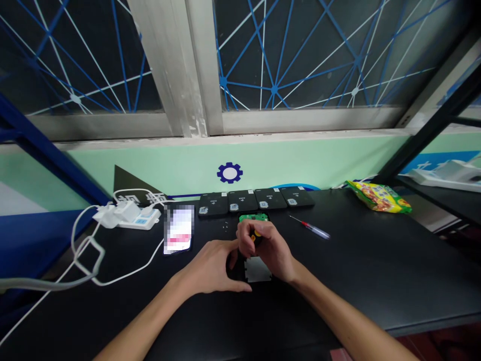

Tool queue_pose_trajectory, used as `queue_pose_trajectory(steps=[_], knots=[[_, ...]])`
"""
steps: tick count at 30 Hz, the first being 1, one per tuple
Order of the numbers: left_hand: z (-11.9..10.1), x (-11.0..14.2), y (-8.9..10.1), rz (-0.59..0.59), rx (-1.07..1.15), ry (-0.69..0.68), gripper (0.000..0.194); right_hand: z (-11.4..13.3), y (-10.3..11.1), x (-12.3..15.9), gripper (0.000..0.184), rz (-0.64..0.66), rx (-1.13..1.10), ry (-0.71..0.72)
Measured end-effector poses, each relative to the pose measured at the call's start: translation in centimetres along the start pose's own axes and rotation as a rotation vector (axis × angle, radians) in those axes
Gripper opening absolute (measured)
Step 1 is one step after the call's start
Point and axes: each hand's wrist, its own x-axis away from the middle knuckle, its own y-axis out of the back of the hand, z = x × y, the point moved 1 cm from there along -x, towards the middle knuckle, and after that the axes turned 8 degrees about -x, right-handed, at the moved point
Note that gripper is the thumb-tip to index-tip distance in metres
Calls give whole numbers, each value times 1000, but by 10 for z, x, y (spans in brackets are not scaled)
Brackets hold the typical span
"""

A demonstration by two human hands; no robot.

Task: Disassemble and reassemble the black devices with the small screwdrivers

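Observation:
In the head view, an opened black device (236,273) lies on the dark table in front of me. A green circuit board (253,217) shows at its far end and a flat grey metal plate (257,269) at its near end. My left hand (214,265) grips the device along its left side, thumb near the front edge and fingers bent at the far side. Above the board, my right hand (268,244) is closed around a black-and-yellow screwdriver (256,235). The screwdriver's tip is hidden by the hand. Several tiny screws (225,226) lie to the left of the board.
Several closed black devices (242,200) stand in a row along the wall. A screwdriver with a clear handle (315,230) lies at right, nearer than a yellow-green snack bag (379,197). On the left are a lit phone (179,228), a white power strip (139,219) and loose cables (124,276).

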Motion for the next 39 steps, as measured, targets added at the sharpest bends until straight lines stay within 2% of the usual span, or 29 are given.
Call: queue_pose_trajectory(steps=[3, 8, 17, 24, 29, 31, 36, 39], knots=[[1, 0, -2, -7, 16, 12, 54, -2, 1, -1, 40, -11, -7, -14], [0, -1, -2, -17, 51, 34, 55, -1, 3, -1, 23, -25, -89, -69], [0, -2, 0, 5, 54, 47, 55, 4, 4, -5, 46, 14, -20, -50], [1, -2, -2, -13, 70, 35, 59, 3, 3, -7, 33, 21, -172, -89], [2, -2, -2, 5, 65, 51, 59, 6, -2, -7, 52, 41, -134, -139], [2, -2, -1, 19, 68, 45, 58, 6, -4, -7, 54, 32, -147, -153], [3, -3, -1, 33, 59, 69, 61, 3, -4, -4, 33, 34, -283, -134], [3, -3, -2, 20, 58, 73, 62, 1, -2, -5, 24, 24, -285, -120]])
